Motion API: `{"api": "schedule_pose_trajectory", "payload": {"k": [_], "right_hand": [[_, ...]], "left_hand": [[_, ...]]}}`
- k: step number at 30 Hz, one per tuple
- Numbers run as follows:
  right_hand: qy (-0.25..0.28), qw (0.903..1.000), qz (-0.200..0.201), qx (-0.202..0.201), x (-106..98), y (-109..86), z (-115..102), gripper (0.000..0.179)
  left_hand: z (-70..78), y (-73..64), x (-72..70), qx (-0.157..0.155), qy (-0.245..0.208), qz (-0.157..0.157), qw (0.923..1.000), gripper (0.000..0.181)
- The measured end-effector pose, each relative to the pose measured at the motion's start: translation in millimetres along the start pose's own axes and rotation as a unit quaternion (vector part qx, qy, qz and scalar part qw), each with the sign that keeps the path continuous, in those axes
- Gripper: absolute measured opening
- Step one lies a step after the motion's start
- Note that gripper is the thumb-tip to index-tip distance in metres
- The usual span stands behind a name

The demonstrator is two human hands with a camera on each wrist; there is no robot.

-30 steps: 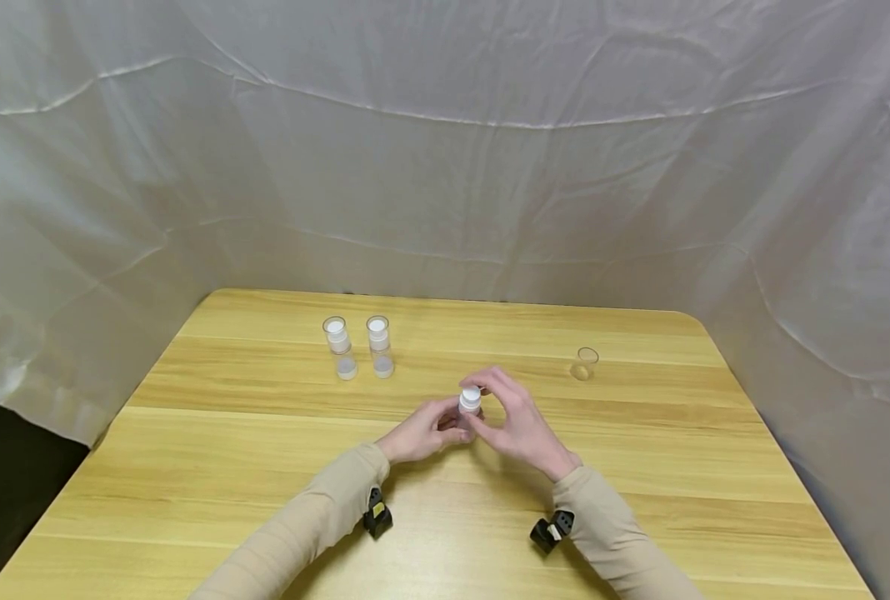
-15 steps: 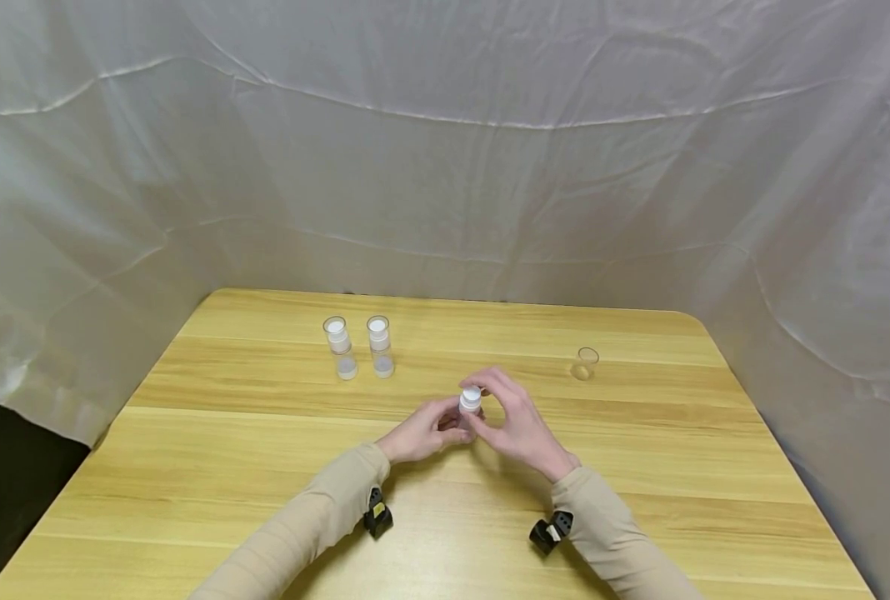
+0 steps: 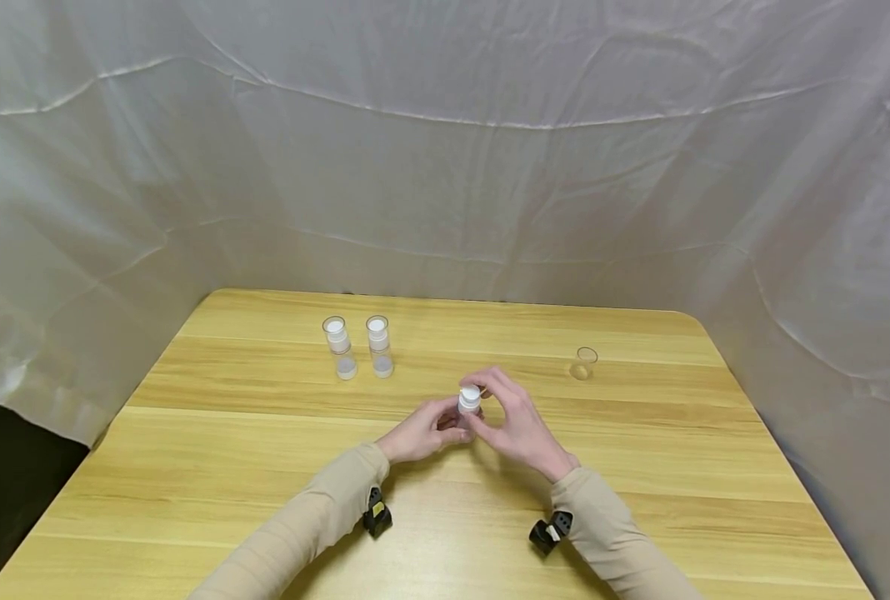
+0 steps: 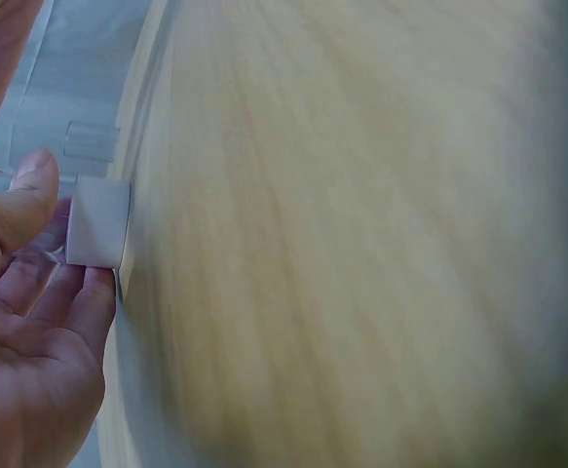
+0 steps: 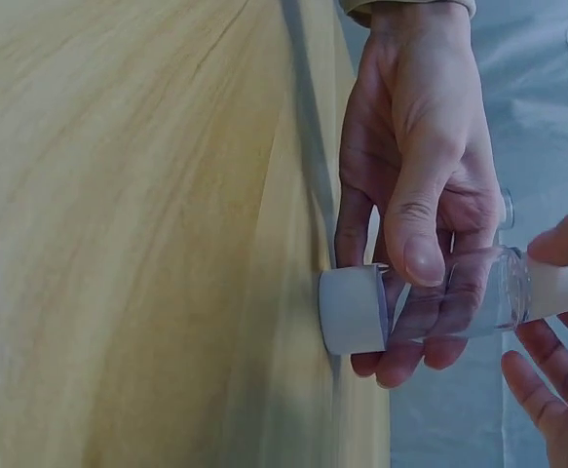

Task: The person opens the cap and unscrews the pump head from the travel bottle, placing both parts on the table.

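A small bottle (image 3: 469, 400) with a clear body, white base and white top stands upright on the table, near the middle in the head view. My left hand (image 3: 424, 430) grips its clear body, thumb on the near side and fingers behind. Higher up, my right hand (image 3: 517, 422) pinches the white collar between thumb and fingers. The right wrist view shows the white base (image 5: 354, 310) down at the tabletop and the left fingers through the clear wall. In the left wrist view the left thumb (image 4: 32, 195) lies across the body.
Two similar bottles, a left one (image 3: 338, 340) and a right one (image 3: 379, 340), stand upright side by side at the back left under clear covers. A clear cup-shaped cap (image 3: 582, 372) stands back right. Grey curtains (image 3: 445, 167) enclose the wooden table (image 3: 190, 467).
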State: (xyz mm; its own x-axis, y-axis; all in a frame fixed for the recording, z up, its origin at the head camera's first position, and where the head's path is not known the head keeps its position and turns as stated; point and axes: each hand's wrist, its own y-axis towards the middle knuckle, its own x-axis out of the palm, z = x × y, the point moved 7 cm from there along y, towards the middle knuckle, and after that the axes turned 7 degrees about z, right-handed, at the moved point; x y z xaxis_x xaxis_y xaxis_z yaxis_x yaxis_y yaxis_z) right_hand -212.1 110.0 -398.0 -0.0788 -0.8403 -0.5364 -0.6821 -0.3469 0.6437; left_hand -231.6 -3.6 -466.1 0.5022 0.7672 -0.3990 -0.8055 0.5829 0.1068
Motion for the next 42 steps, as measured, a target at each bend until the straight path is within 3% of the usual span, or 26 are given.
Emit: {"api": "schedule_pose_trajectory", "payload": {"k": [9,17,24,31,42], "right_hand": [[0.004,0.9998,0.020,0.008,-0.5,-0.3,2.7,0.045],[0.010,0.9999,0.009,0.007,0.3,-1.4,2.4,0.049],[0.009,0.9993,0.035,0.013,-2.0,-0.3,3.5,0.044],[0.018,0.9996,0.013,0.018,-0.1,-1.6,3.9,0.045],[0.015,0.9994,0.028,0.012,-0.6,-1.4,3.2,0.043]], "left_hand": [[-0.9,0.0,0.1,0.000,-0.010,-0.002,0.9999,0.047],[-1.4,0.4,0.4,0.003,-0.005,-0.002,1.0000,0.048],[-1.5,-0.4,0.3,-0.002,-0.007,0.000,1.0000,0.046],[-0.6,0.0,0.6,0.005,-0.003,-0.001,1.0000,0.046],[-1.2,0.1,0.6,-0.006,-0.001,0.003,1.0000,0.047]]}}
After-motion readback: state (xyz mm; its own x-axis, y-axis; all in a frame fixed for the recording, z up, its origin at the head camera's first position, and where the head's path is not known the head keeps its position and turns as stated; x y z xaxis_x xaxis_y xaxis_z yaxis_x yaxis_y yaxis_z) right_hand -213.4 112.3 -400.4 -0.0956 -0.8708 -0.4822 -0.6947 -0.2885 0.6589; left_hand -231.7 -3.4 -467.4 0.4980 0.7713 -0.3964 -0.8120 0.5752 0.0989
